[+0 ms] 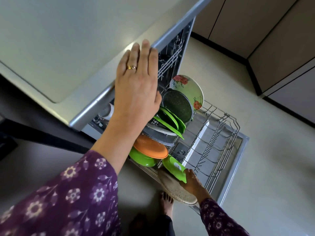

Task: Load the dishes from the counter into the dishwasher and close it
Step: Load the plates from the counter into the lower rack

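Observation:
The dishwasher stands open with its lower wire rack (221,133) pulled out over the dropped door. In the rack stand a floral plate (190,87), a dark speckled plate (177,104), several green plates (170,121), a grey plate (158,137), an orange plate (150,147) and a green bowl (141,159). My right hand (190,182) grips a green plate (173,167) at the rack's near end, beside a beige speckled plate (173,186). My left hand (138,79) hovers flat and open above the counter edge (92,106), holding nothing.
The pale counter (68,40) fills the upper left. Pale floor lies right of the dishwasher, bounded by cabinets with a dark plinth (252,65) at the upper right. My bare foot (166,201) stands by the door's near corner. The rack's right half holds bare tines.

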### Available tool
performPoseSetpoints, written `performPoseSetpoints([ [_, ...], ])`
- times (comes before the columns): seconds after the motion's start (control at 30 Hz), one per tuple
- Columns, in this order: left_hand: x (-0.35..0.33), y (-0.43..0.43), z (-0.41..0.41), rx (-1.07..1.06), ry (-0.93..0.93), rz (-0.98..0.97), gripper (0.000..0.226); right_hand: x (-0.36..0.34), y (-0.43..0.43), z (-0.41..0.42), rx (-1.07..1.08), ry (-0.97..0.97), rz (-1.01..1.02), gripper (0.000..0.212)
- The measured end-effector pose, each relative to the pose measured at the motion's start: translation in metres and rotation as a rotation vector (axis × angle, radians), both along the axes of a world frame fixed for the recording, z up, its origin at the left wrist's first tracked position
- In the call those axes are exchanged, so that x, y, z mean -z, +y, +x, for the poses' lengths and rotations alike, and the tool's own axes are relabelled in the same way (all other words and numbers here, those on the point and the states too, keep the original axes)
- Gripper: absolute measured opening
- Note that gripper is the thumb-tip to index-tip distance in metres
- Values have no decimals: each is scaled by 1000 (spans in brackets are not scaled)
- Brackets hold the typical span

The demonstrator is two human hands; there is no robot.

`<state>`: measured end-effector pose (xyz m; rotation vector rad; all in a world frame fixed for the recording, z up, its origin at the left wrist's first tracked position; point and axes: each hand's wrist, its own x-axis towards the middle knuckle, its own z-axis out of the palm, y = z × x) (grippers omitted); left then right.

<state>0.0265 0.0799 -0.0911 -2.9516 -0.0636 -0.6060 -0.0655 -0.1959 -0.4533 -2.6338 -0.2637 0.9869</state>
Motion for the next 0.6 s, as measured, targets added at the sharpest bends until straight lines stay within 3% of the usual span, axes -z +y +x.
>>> performPoseSetpoints([
  [0.27,-32,5,-7,59,265,-165,85,-115,37,21,15,-53,132,29],
  [0.43,-69,18,-22,129,383,-362,73,-215,77,33,-19,-133,317,14],
  [0.6,-111,37,-68,30,371,-489,54,-319,115,35,-84,-242,425,9],
])
